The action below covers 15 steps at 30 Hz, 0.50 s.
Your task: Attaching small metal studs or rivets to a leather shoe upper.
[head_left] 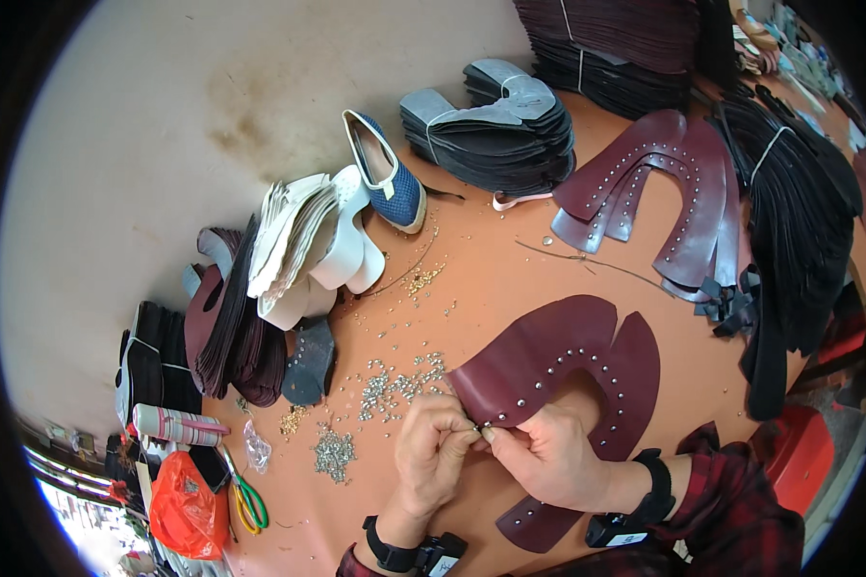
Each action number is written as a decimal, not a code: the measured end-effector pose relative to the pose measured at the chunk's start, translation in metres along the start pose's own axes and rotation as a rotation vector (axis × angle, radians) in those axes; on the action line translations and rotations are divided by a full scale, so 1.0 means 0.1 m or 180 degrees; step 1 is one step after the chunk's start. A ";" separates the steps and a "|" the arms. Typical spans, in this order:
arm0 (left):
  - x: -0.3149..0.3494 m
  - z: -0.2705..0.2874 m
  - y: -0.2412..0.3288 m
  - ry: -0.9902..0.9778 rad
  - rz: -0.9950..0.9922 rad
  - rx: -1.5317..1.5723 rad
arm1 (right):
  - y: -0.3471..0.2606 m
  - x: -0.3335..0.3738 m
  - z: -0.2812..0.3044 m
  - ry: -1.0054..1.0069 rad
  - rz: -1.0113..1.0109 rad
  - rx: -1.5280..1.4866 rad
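Note:
A curved burgundy leather piece (573, 332), dotted with round metal studs along its inner edge, lies in front of me. My right hand (558, 457) is closed, pinching the leather's edge near its left end, thumb toward my left hand. Thumb and forefinger of my left hand (435, 452) press together at the same edge, right beside the last stud. A tiny shiny bit shows between the fingertips, too small to make out. Loose silver studs (394, 389) are scattered left of the leather, with a heap of small silver parts (333, 454) nearer me. Another studded leather end (539, 524) shows below my right hand.
Finished studded burgundy pieces (683, 163) lie at the back right, beside strapped black pieces (789, 192). Along the wall stand grey-black stacks (491, 135), a blue shoe (385, 173) and white pieces (308, 240). Scissors (246, 495) and a red plastic bag (188, 505) lie left.

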<state>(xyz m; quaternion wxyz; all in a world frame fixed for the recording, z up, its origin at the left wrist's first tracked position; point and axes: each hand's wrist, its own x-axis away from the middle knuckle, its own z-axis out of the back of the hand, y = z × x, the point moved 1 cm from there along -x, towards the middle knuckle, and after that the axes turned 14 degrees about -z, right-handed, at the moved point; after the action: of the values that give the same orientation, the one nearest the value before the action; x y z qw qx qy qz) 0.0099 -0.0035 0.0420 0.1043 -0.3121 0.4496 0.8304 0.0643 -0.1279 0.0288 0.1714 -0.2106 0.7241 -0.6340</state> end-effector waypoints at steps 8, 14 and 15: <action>-0.03 0.03 0.00 -0.0192 -0.0290 0.0065 | 0.07 0.00 0.02 -0.0073 -0.0083 0.0057; 0.00 -0.01 -0.04 -0.0093 -0.0183 0.0072 | 0.07 0.00 0.02 -0.0124 -0.0122 -0.0021; 0.00 0.00 -0.05 -0.0091 -0.0179 0.0071 | 0.03 0.00 0.03 -0.0101 -0.0051 0.0072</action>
<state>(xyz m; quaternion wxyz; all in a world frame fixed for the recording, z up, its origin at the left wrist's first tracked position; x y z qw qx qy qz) 0.0117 -0.0011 0.0385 0.1375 -0.3114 0.4483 0.8265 0.0652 -0.1299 0.0253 0.1801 -0.2244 0.7123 -0.6401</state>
